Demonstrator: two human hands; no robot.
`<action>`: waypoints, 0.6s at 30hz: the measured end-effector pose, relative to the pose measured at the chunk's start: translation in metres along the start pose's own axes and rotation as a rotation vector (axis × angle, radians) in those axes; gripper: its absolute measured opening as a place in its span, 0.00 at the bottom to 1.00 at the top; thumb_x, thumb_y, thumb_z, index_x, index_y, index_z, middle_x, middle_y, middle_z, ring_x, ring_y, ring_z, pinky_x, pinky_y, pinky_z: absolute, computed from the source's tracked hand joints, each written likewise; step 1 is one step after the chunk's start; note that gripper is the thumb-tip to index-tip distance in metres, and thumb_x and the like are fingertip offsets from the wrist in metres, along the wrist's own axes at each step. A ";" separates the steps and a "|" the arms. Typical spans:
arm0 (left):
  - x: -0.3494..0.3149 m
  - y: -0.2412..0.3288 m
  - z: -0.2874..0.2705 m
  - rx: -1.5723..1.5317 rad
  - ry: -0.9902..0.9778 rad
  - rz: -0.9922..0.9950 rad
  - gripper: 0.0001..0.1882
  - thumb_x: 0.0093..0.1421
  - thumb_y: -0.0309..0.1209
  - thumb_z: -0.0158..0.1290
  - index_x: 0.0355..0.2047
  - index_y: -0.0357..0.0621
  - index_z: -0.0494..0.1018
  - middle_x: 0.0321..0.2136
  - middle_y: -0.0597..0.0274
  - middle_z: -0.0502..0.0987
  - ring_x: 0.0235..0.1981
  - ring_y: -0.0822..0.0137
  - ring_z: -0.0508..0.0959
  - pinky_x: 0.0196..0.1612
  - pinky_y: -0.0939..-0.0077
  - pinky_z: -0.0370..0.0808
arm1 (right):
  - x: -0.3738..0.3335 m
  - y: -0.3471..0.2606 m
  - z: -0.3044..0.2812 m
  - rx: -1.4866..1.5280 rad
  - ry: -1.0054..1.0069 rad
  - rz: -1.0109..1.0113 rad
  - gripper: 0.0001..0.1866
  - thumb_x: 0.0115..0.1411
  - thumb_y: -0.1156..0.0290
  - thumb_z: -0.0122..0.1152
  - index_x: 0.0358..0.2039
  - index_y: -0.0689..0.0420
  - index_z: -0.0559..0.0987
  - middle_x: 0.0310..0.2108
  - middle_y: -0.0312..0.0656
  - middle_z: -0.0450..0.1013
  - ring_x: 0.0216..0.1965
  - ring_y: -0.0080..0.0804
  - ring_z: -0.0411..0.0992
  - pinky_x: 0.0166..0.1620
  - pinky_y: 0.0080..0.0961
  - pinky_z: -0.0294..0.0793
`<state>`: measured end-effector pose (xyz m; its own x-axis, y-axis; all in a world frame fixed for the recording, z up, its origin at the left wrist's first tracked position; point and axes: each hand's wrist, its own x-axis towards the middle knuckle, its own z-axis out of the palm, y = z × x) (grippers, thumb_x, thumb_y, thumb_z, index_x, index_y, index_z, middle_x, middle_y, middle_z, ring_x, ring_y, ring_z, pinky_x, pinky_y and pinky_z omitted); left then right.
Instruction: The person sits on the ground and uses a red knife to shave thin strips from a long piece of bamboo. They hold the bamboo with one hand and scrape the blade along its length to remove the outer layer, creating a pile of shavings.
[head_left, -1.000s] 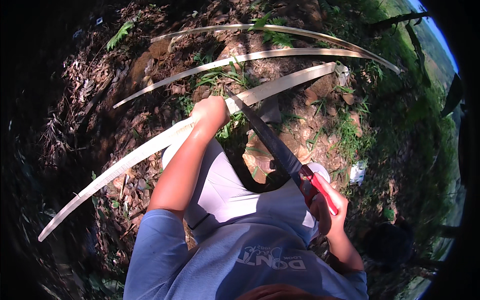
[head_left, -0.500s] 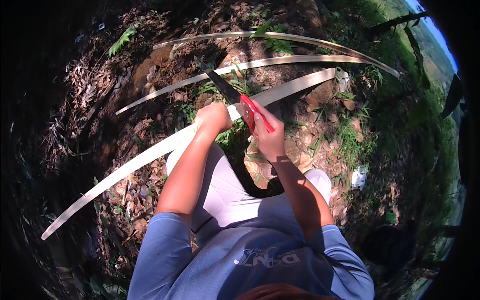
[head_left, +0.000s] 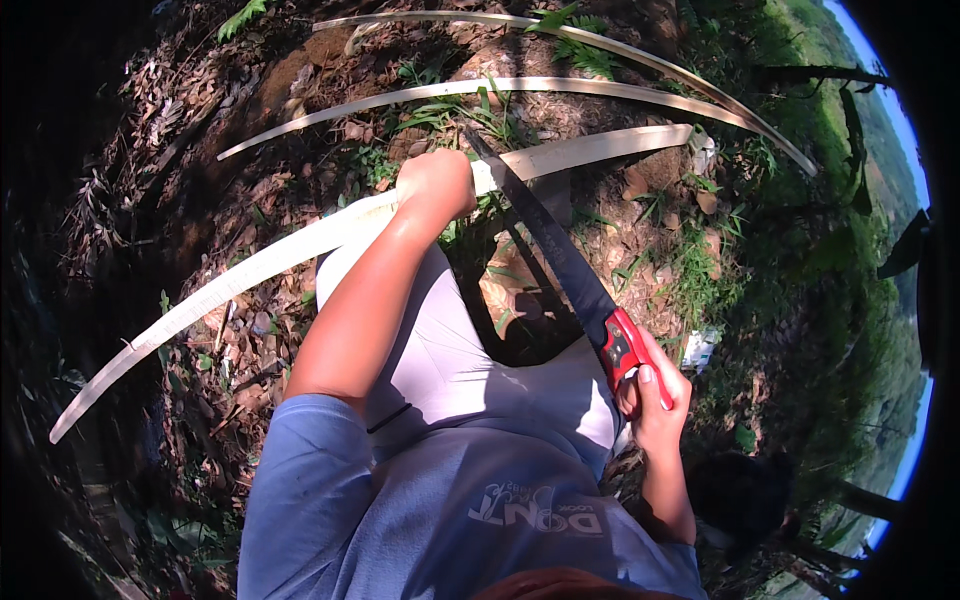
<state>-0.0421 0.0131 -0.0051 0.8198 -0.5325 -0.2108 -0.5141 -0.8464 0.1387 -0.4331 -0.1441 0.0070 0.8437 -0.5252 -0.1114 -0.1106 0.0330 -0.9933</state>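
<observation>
My left hand point(head_left: 437, 188) is closed around a long pale wooden plank point(head_left: 255, 268), which lies across in front of me above my thighs. Its left end reaches down toward the lower left, and its right end is over the ground at upper right. In my right hand point(head_left: 662, 402) is the red handle of a handsaw point(head_left: 553, 240), held beside my right thigh. The saw's dark blade slants up and left. Near its tip, the blade crosses the plank just right of my left fist.
Two more pale wooden strips point(head_left: 400, 97) lie beyond the plank, meeting toward the right. Leaf litter point(head_left: 190, 90), grass and ferns point(head_left: 590, 55) cover the ground. A small white packet point(head_left: 701, 348) lies at right. Dark branches point(head_left: 820, 74) stand against a green slope at far right.
My right hand has drawn the saw back toward me, down and to the right, so only the blade's far part now crosses the plank. My left hand keeps its grip.
</observation>
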 end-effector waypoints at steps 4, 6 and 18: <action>-0.007 0.003 0.011 0.009 0.096 0.041 0.10 0.56 0.26 0.61 0.37 0.39 0.88 0.37 0.44 0.88 0.41 0.45 0.90 0.47 0.54 0.87 | -0.027 -0.043 -0.023 -0.116 0.042 0.010 0.26 0.77 0.71 0.56 0.70 0.72 0.72 0.28 0.33 0.77 0.22 0.11 0.64 0.26 0.16 0.61; -0.007 0.002 0.020 0.032 0.152 0.065 0.08 0.55 0.24 0.63 0.35 0.41 0.87 0.36 0.46 0.88 0.40 0.46 0.90 0.45 0.52 0.87 | -0.027 -0.062 -0.024 -0.186 0.035 0.002 0.27 0.77 0.70 0.57 0.70 0.72 0.72 0.38 0.37 0.82 0.22 0.10 0.64 0.27 0.15 0.60; -0.006 0.003 0.032 0.044 0.189 0.066 0.07 0.60 0.22 0.59 0.37 0.42 0.86 0.37 0.47 0.89 0.40 0.48 0.90 0.44 0.55 0.87 | 0.114 -0.020 0.098 -0.085 -0.004 -0.128 0.23 0.77 0.69 0.58 0.68 0.64 0.77 0.27 0.27 0.74 0.23 0.11 0.64 0.27 0.14 0.63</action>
<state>-0.0567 0.0131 -0.0346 0.8148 -0.5796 -0.0163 -0.5752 -0.8115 0.1033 -0.2832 -0.1216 0.0115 0.8556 -0.5175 0.0159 -0.0460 -0.1065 -0.9933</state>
